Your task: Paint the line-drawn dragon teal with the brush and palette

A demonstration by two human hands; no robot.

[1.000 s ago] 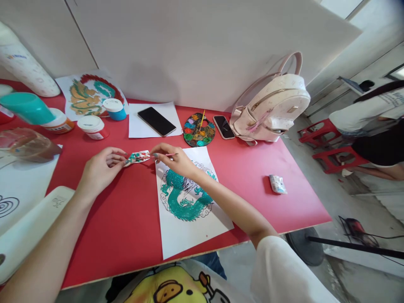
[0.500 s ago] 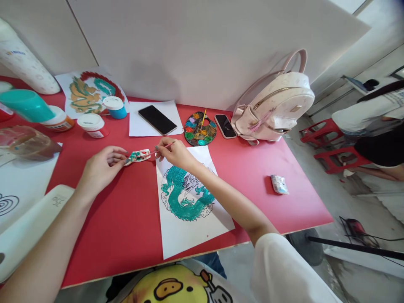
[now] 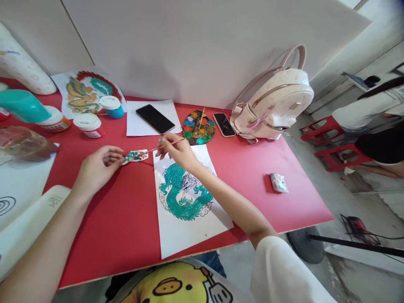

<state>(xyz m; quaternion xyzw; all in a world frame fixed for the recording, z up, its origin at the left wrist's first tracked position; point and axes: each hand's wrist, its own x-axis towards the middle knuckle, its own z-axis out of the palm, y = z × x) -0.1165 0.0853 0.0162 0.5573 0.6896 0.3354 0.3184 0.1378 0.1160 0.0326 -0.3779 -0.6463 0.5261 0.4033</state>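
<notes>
My left hand (image 3: pixel 98 169) pinches the left end of a small folded white tissue (image 3: pixel 141 156), smeared with green and red paint, against the red table. A thin red paintbrush (image 3: pixel 153 150) is in my right hand (image 3: pixel 176 150), its tip over the tissue's right part; whether it touches I cannot tell. Under my right forearm lies a sheet with a dragon drawing (image 3: pixel 186 206). The dragon's body is painted teal, while its head and the clouds around it are black outline on white.
Behind my right hand are a round paint palette (image 3: pixel 191 135) with a yellow brush (image 3: pixel 202 117) and two phones. Paint jars (image 3: pixel 89 125), a cup of brown water (image 3: pixel 28 145) and a painted sheet (image 3: pixel 78 94) stand left. A pale backpack (image 3: pixel 268 105) leans right; people sit beyond.
My right hand has drawn the paintbrush slightly up and right, lifting its fingers a little. My left hand keeps its pinch on the tissue. The view has shifted slightly.
</notes>
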